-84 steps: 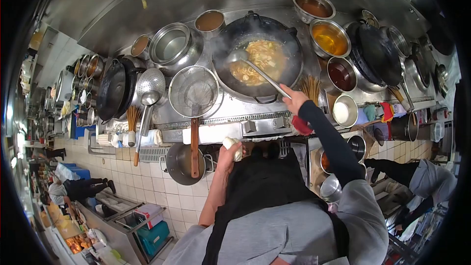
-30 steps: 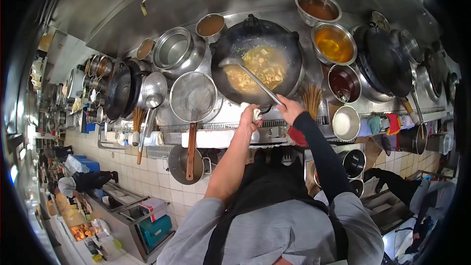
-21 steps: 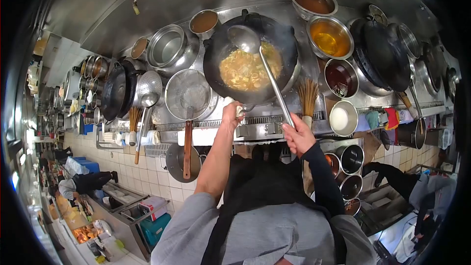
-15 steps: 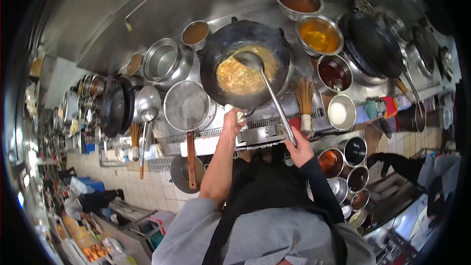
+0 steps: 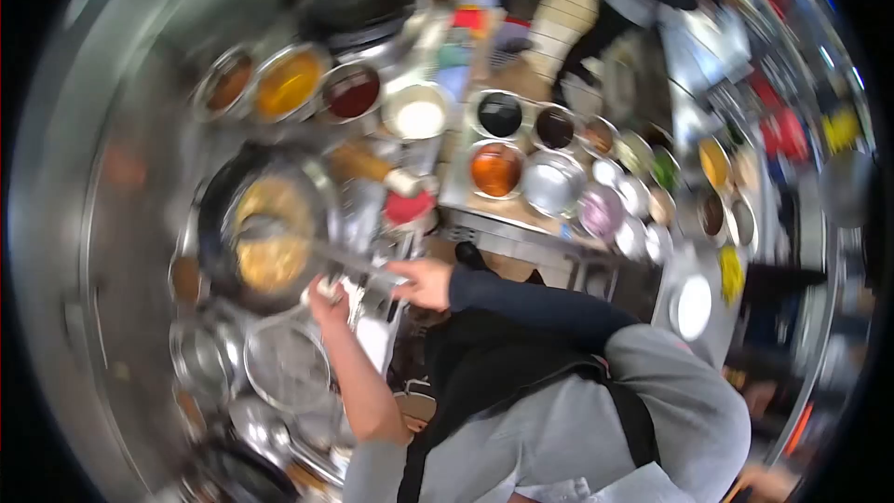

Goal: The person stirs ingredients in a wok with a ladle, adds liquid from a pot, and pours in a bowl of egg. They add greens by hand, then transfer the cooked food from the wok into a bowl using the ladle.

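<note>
Mostly blur, but the work reads clearly enough: the wok [image 5: 265, 237] at the left of the frame is already full of yellowish cooked food, not yet dished out. The right hand [image 5: 424, 281] is closed around the ladle [image 5: 307, 244] handle, its bowl over the food. The left hand [image 5: 328, 296] grips the wok's near rim through a pale cloth [image 5: 331, 287] (its fingers are smeared, so how tightly is unclear). One wok, one ladle, one wire strainer [image 5: 287, 365] at lower left. Three sauce bowls [image 5: 289, 84] line the upper left of the surface; a white bowl [image 5: 419, 116] sits beside them.
</note>
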`<state>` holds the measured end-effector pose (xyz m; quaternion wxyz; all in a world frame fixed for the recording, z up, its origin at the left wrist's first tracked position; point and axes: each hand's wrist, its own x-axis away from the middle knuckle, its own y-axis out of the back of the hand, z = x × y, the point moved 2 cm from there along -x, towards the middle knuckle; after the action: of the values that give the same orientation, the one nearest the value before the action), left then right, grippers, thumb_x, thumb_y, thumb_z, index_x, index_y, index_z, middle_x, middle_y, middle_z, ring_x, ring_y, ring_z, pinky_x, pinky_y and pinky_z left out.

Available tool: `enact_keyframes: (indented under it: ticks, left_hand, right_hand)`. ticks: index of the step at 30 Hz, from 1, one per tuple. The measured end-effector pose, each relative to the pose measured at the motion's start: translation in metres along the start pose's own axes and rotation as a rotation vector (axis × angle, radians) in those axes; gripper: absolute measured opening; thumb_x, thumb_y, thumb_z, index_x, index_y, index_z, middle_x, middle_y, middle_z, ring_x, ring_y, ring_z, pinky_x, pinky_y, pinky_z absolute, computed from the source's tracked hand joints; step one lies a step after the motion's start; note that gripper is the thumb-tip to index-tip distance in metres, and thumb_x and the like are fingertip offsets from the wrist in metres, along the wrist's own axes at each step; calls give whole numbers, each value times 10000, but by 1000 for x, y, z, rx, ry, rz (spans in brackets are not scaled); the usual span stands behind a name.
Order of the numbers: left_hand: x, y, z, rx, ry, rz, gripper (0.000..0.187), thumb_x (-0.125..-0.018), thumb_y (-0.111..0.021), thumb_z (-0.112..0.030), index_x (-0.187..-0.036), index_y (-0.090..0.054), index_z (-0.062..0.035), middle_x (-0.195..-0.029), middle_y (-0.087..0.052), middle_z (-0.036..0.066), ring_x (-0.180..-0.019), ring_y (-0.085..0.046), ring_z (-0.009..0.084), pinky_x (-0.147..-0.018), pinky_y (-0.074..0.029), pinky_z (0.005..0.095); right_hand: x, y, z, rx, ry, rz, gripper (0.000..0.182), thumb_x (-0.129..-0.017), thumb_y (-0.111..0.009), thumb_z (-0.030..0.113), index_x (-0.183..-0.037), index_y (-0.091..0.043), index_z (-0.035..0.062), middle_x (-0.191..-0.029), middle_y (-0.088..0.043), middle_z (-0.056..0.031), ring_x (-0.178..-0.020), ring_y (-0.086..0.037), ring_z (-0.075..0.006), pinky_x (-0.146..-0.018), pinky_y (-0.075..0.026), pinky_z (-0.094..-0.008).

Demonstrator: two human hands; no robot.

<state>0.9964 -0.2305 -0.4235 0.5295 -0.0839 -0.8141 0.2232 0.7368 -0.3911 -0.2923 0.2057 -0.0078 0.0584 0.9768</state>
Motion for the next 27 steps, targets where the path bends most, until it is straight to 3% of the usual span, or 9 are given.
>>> enact_keyframes:
  ticks: [1, 3, 5, 7, 8, 10, 20, 22, 27]
  left_hand:
    - [0, -2, -2, -37, 11, 33, 204, -884, -669, -272, -982, -647, -96, -870, -646, 42, -734, -601, 175, -545, -516, 273]
    - [3, -9, -6, -137, 31, 149, 200, -912, -607, -292, -947, -642, -99, -804, -646, 35, -682, -605, 178, -523, -509, 273]
    - [-24, 5, -13, -125, 37, 348, 222, -918, -563, -313, -911, -635, -103, -759, -643, 45, -684, -627, 193, -557, -538, 325]
    - [13, -25, 0, -324, -177, 66, 244, -916, -539, -336, -882, -629, -111, -767, -647, 59, -715, -648, 216, -641, -566, 398]
    - [-15, 0, -14, -407, -142, 124, 270, -908, -539, -356, -878, -634, -106, -801, -660, 67, -746, -657, 236, -732, -568, 455]
    - [-36, 19, -26, -653, -230, 287, 281, -900, -554, -368, -893, -611, -93, -773, -618, 64, -736, -634, 236, -697, -544, 432]
    - [51, 51, 9, -298, -215, 519, 210, -936, -543, -250, -864, -528, -53, -708, -509, 50, -546, -468, 137, -474, -402, 260]
    - [115, 52, 43, -235, -300, 299, 172, -949, -521, -160, -836, -501, -30, -712, -501, 52, -466, -353, 97, -391, -281, 208]
    - [183, 110, 75, -271, -84, 538, 164, -933, -543, -139, -871, -521, 11, -777, -587, 115, -472, -425, 111, -373, -304, 224]
  right_hand:
    - [2, 21, 87, -211, -517, 242, 391, -959, -622, 243, -1306, -547, 79, -693, -614, -65, -525, -618, -214, -490, -541, -346]
    - [3, -6, 69, -505, -611, 225, 435, -945, -622, 175, -1361, -520, 102, -637, -552, -49, -456, -527, -129, -388, -411, -314]
    - [-2, -46, 39, -67, -182, -40, 472, -907, -600, 140, -1370, -514, 114, -583, -481, -25, -405, -487, -119, -352, -385, -286]
    - [4, -39, 79, -350, -412, 58, 298, -876, -672, 223, -1135, -623, 85, -597, -549, -68, -397, -547, -189, -345, -442, -345]
    - [6, -40, 89, -406, -414, 58, 303, -869, -675, 220, -1132, -623, 78, -606, -556, -79, -396, -550, -194, -347, -449, -348]
    - [9, -44, 109, -374, -429, 39, 332, -858, -668, 209, -1157, -624, 72, -626, -567, -100, -407, -562, -196, -355, -459, -348]
    - [85, -59, 110, -370, -348, 57, 292, -833, -655, 128, -1115, -627, 57, -593, -530, -66, -403, -532, -173, -362, -438, -344]
    - [117, -55, 89, -254, -344, 44, 438, -844, -595, 122, -1281, -583, 96, -636, -583, -100, -417, -562, -195, -377, -473, -343]
    - [216, -48, 54, -251, -314, -80, 523, -887, -591, 116, -1404, -521, 141, -599, -542, -60, -390, -515, -154, -347, -423, -326]
